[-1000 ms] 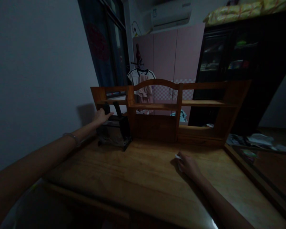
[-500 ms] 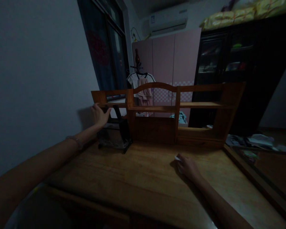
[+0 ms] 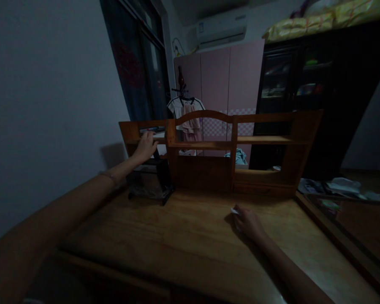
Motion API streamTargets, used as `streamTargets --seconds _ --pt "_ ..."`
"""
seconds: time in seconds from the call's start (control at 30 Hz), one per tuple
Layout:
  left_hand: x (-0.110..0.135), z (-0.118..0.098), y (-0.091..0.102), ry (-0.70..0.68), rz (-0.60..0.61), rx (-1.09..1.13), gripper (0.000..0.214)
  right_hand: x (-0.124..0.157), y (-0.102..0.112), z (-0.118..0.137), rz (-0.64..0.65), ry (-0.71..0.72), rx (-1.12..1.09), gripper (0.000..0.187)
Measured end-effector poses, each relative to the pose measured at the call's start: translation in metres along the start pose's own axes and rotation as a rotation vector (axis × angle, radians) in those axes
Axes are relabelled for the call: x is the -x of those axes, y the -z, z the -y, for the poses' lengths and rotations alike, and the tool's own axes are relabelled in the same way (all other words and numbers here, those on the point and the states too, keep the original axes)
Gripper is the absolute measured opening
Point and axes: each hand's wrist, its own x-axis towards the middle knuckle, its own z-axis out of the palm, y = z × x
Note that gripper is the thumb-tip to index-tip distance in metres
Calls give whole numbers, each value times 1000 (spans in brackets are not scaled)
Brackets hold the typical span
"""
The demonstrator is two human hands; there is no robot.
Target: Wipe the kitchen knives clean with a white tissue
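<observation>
My left hand (image 3: pixel 146 147) reaches forward over a black box-like stand (image 3: pixel 161 175) at the back left of the wooden desk. Its fingers curl over the top of the stand's dark upright bar (image 3: pixel 156 154) and hide part of it. Clear plastic seems to wrap the stand's lower part. My right hand (image 3: pixel 247 221) rests closed on the desktop, gripping a small white cloth or tissue (image 3: pixel 234 211). Only bits of the white piece show between and under the fingers.
A wooden shelf unit (image 3: pixel 204 144) runs along the desk's (image 3: pixel 183 236) back edge. The wall (image 3: pixel 50 105) stands close on the left. Papers (image 3: pixel 343 185) lie beyond the right edge. Behind are a pink wardrobe (image 3: pixel 215 80) and a dark cabinet (image 3: pixel 278 80).
My left hand has moved right, from beside the upright bar to over its top, and its spread fingers have curled in. My right hand stays in place with the white piece.
</observation>
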Motion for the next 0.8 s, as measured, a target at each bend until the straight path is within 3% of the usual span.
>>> streamTargets --seconds 0.1,0.23,0.33,0.47,0.63,0.8 --pt "8 -12 -19 44 -34 16 65 0 0 0 2 -7 1 21" --pt "10 -22 -40 331 -83 17 87 1 0 0 -2 -4 -9 21" --pt "5 -17 -48 584 -40 55 93 1 1 1 -3 5 -20 20" --pt "1 -3 -49 759 72 89 78 1 0 0 -4 7 -30 17" --pt "2 7 -43 736 132 83 45 0 -1 -1 -7 -3 -44 17" --pt "-3 3 -41 741 140 95 34 -1 -1 -3 -7 -17 -42 18"
